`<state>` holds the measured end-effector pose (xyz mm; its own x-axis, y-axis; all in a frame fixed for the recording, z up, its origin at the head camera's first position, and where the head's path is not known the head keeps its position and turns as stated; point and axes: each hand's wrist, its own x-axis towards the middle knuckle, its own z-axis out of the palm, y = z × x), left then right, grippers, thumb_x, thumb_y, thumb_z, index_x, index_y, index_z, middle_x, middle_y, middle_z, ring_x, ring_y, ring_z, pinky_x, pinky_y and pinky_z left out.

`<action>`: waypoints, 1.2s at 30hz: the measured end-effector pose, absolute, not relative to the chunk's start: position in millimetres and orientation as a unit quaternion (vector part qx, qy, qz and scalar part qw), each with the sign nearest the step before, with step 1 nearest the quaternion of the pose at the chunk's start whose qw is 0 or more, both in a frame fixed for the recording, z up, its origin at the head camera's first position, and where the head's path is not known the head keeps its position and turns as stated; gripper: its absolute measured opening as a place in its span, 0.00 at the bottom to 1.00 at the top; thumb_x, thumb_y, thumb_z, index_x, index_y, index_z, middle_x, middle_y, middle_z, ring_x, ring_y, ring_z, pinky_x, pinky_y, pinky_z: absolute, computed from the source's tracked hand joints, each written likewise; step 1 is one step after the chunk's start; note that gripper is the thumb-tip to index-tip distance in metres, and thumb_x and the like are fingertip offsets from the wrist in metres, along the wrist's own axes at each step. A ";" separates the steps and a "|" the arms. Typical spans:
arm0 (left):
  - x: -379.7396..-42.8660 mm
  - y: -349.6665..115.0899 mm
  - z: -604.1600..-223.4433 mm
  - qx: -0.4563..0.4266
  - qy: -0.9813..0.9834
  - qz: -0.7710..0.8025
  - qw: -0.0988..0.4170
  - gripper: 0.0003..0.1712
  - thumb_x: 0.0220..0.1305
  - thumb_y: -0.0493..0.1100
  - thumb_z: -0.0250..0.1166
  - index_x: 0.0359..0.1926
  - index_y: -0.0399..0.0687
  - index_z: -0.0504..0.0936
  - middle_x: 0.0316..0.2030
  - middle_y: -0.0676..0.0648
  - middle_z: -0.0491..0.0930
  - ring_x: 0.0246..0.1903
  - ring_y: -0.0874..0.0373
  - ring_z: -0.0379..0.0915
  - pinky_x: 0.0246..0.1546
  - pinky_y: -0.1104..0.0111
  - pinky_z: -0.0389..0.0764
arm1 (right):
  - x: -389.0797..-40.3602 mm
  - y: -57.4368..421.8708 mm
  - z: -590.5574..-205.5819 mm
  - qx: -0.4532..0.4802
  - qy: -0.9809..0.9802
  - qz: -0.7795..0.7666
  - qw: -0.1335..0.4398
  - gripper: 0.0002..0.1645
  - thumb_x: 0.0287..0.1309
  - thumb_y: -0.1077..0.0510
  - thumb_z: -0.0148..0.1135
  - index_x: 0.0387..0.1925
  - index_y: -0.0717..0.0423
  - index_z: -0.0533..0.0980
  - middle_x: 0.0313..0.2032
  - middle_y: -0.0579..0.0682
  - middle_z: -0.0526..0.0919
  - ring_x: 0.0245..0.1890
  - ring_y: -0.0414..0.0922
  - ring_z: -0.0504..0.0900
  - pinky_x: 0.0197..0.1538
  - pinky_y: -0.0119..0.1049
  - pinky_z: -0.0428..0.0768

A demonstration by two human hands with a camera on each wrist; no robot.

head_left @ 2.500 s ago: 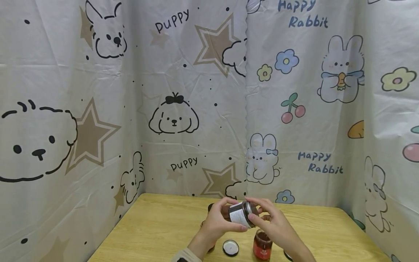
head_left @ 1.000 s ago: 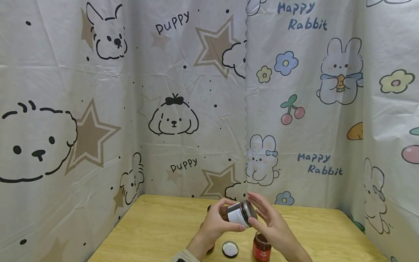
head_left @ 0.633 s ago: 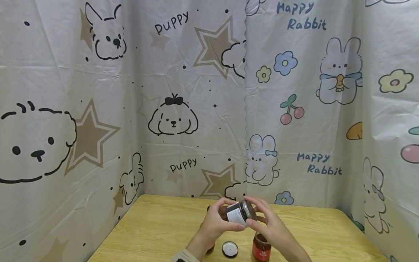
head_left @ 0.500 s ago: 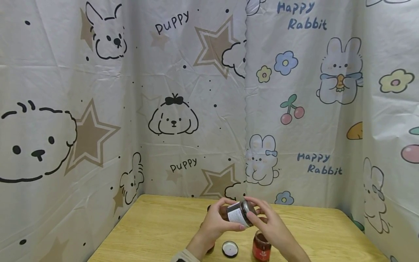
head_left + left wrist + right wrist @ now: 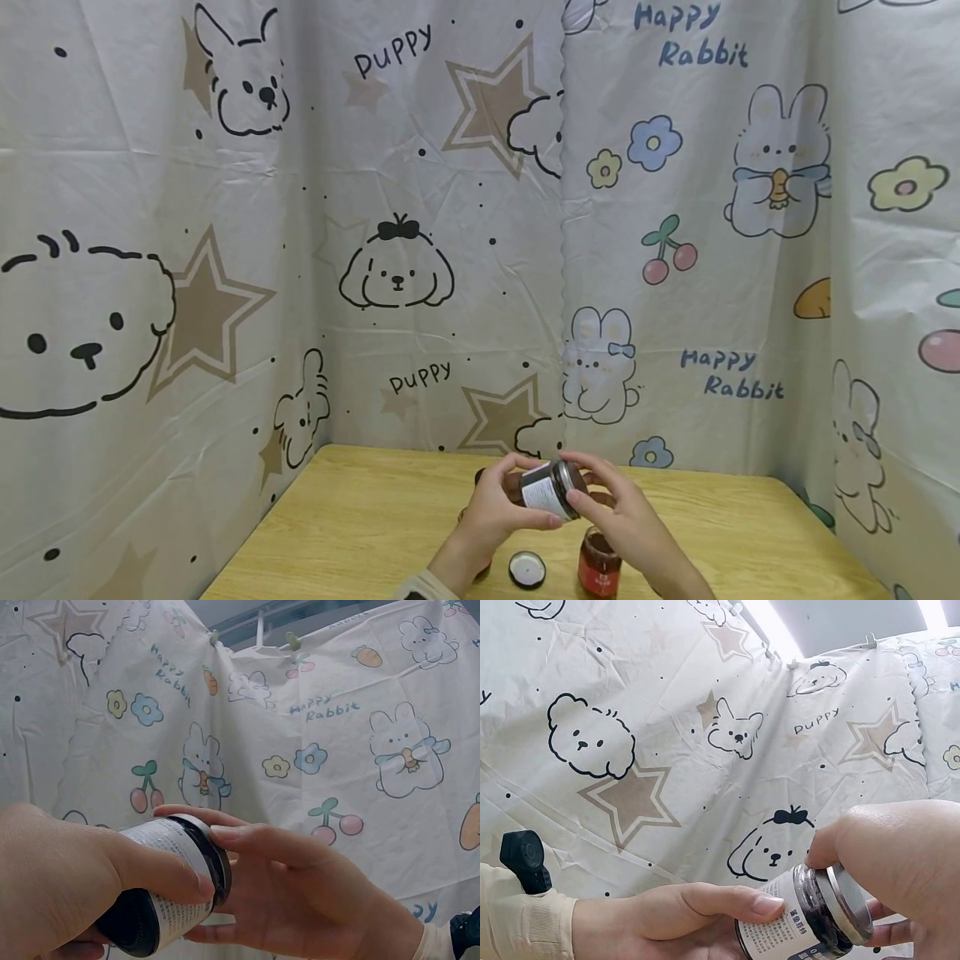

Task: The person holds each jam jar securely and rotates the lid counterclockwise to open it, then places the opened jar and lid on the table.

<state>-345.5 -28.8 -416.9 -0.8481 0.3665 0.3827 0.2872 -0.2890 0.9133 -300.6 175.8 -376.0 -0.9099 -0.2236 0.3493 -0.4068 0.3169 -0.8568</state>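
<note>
A dark glass jar [image 5: 542, 493] with a white printed label is held tilted above the table. My left hand [image 5: 491, 510] grips its body, thumb along the label. My right hand [image 5: 626, 515] has thumb and fingers around the rim of the silver-edged lid [image 5: 849, 904], which sits on the jar's mouth. Below the hands stands an uncovered jar [image 5: 600, 571] with a red label and dark red contents. Left of it, a loose lid [image 5: 527, 571] lies with its white inside up. The fingertips behind the held jar are partly hidden.
Behind my left hand and wrist, dark items [image 5: 482, 572] show only in part. The wooden table [image 5: 360, 525] is enclosed by printed curtains [image 5: 442, 333] at the back and sides.
About a second ago my right fingers were lifted away from the lid; they now rest around it again. My left hand and the jar have stayed nearly still.
</note>
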 end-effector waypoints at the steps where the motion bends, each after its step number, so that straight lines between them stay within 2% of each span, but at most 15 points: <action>1: -345.5 -28.7 -417.1 0.274 0.594 0.756 0.028 0.33 0.45 0.27 0.80 0.55 0.37 0.79 0.42 0.38 0.86 0.38 0.50 0.84 0.35 0.62 0.86 | -300.4 176.4 -376.0 0.198 -0.807 0.550 0.084 0.25 0.71 0.53 0.65 0.67 0.46 0.75 0.62 0.54 0.76 0.57 0.53 0.74 0.59 0.47 0.77; 9: -345.9 -28.8 -417.7 0.269 0.588 0.762 0.036 0.34 0.45 0.27 0.80 0.55 0.36 0.78 0.42 0.38 0.85 0.37 0.50 0.83 0.34 0.63 0.86 | -298.3 178.3 -376.5 0.220 -0.798 0.554 0.091 0.26 0.66 0.66 0.64 0.64 0.49 0.76 0.67 0.54 0.74 0.67 0.59 0.70 0.66 0.65 0.68; 13: -346.8 -29.0 -417.6 0.269 0.587 0.763 0.036 0.34 0.45 0.27 0.80 0.56 0.35 0.78 0.41 0.38 0.86 0.36 0.51 0.83 0.32 0.63 0.86 | -297.5 178.8 -377.3 0.244 -0.791 0.551 0.101 0.27 0.63 0.69 0.63 0.62 0.50 0.77 0.70 0.55 0.71 0.71 0.62 0.65 0.66 0.70 0.64; 21: -347.6 -30.1 -417.6 0.265 0.583 0.767 0.044 0.34 0.47 0.27 0.80 0.56 0.35 0.77 0.43 0.38 0.86 0.38 0.50 0.84 0.35 0.63 0.86 | -298.4 178.7 -379.7 0.279 -0.769 0.566 0.103 0.14 0.72 0.58 0.63 0.56 0.52 0.78 0.73 0.56 0.68 0.74 0.62 0.61 0.67 0.74 0.58; 27: -347.6 -30.2 -416.8 0.265 0.588 0.763 0.041 0.33 0.47 0.27 0.79 0.55 0.38 0.79 0.43 0.38 0.85 0.38 0.50 0.84 0.35 0.62 0.86 | -301.7 179.7 -383.5 0.318 -0.755 0.561 0.121 0.08 0.73 0.60 0.60 0.51 0.53 0.78 0.73 0.58 0.67 0.72 0.64 0.61 0.67 0.70 0.60; 30: -347.6 -30.2 -416.7 0.265 0.592 0.761 0.039 0.33 0.46 0.27 0.80 0.55 0.39 0.79 0.43 0.38 0.86 0.39 0.50 0.84 0.36 0.62 0.86 | -302.6 180.2 -384.2 0.326 -0.757 0.552 0.127 0.12 0.73 0.61 0.60 0.55 0.52 0.77 0.73 0.56 0.68 0.73 0.63 0.60 0.68 0.68 0.59; 36: -346.8 -30.4 -416.1 0.261 0.595 0.759 0.033 0.33 0.46 0.26 0.80 0.55 0.40 0.80 0.43 0.38 0.86 0.38 0.50 0.84 0.36 0.61 0.86 | -301.5 179.0 -382.5 0.280 -0.781 0.545 0.119 0.29 0.71 0.57 0.64 0.71 0.45 0.70 0.73 0.54 0.68 0.73 0.62 0.62 0.68 0.70 0.59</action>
